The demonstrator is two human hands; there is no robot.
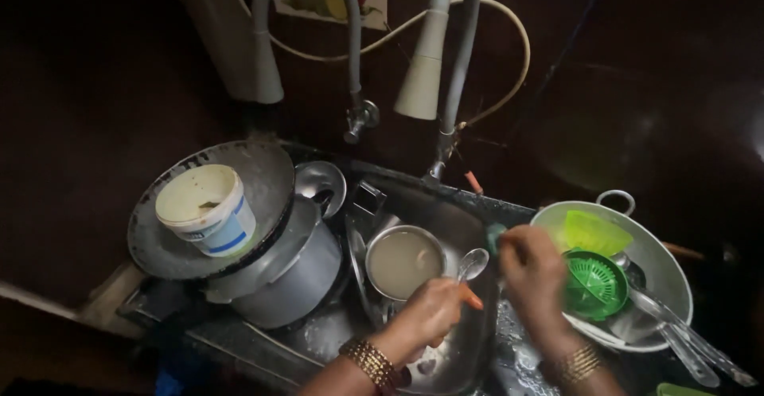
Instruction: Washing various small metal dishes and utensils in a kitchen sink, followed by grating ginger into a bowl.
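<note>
A: Report the nearest items first.

B: Left hand (pixel 430 312), gold bangle at the wrist, is over the sink (pixel 469 205). Its fingers are clenched around the orange handle of a spoon (pixel 473 264); the spoon bowl points far, just right of a steel bowl (pixel 403 262) of cloudy water.

A: Far left of that?

B: A white plastic tub (pixel 208 207) sits on an upturned round pan (pixel 263 173), which rests on a grey pot (pixel 290 277). Two flexible taps (pixel 422 78) hang above.

A: Right side?

B: Right hand (pixel 532 269), also bangled, has its fingers closed on a green scrubber (pixel 496 237), just beside the spoon bowl. Further right, a steel basin (pixel 668 269) holds a green juicer strainer (pixel 594 284), a light green piece and steel utensils (pixel 684 340).
</note>
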